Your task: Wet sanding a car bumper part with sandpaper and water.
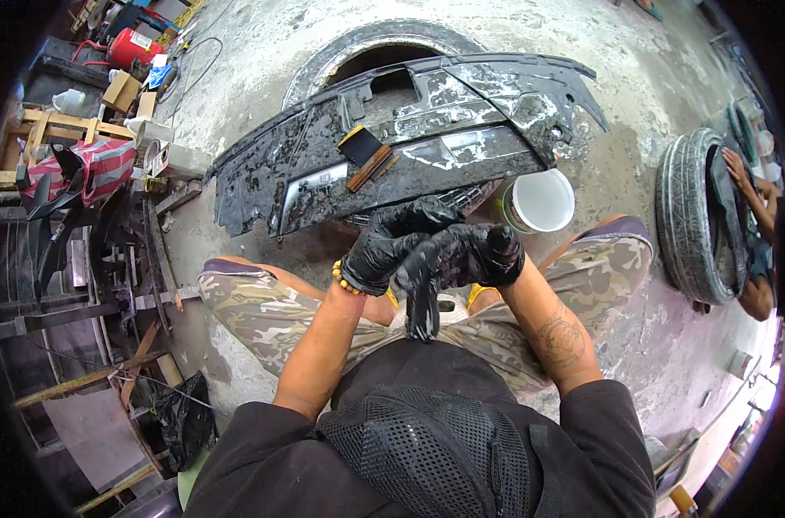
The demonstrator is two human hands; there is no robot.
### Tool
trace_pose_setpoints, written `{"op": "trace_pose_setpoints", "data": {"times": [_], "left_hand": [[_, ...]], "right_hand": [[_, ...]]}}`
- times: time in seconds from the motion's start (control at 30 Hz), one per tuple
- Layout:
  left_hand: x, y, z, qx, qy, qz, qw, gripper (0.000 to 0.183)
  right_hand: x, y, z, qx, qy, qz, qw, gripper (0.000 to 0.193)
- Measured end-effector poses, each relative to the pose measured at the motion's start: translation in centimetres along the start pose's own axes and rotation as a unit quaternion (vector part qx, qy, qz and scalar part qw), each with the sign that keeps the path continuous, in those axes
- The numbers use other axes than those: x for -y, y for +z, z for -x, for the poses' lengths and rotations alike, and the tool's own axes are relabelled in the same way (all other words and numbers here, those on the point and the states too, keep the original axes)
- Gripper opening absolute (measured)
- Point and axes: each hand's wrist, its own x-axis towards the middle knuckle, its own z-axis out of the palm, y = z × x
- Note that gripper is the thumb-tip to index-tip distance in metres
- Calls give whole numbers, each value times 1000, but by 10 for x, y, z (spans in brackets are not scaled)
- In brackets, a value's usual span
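Both my hands wear glossy black gloves and meet in front of my lap. My left hand (392, 246) has its fingers closed against the right one. My right hand (483, 257) is bent inward with its thumb raised, and motion blurs the part between the hands. A shiny black strip (422, 311) hangs below them; whether it is loose glove material or a separate thing, I cannot tell. Just beyond lies a large black molded panel (323, 151), wet and streaked with white. On it rest a black sheet with a yellow edge (360, 145) and a brown block (371, 168).
The panel lies over a tire (323, 65). A white bucket (543, 200) stands at its right. Another tire (693, 216) is upright at far right, beside another person's hand (737, 173). Wood scraps, a striped bag (107, 168) and a red tank (133, 47) crowd the left.
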Motion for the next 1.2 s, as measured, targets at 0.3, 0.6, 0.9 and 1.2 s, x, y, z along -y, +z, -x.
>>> {"op": "trace_pose_setpoints", "data": {"times": [0.3, 0.6, 0.9, 1.2], "left_hand": [[-12, -8, 1, 48, 94, 4, 994, 25], [-37, 3, 11, 18, 97, -120, 988, 23], [-57, 7, 15, -25, 35, -65, 997, 36], [-73, 9, 21, 10, 164, -233, 958, 23]], "right_hand": [[13, 28, 6, -86, 46, 45, 994, 96], [16, 27, -3, 45, 7, -5, 999, 101], [-4, 16, -8, 83, -20, -140, 987, 61], [-5, 23, -1, 109, -42, -78, 990, 38]]}}
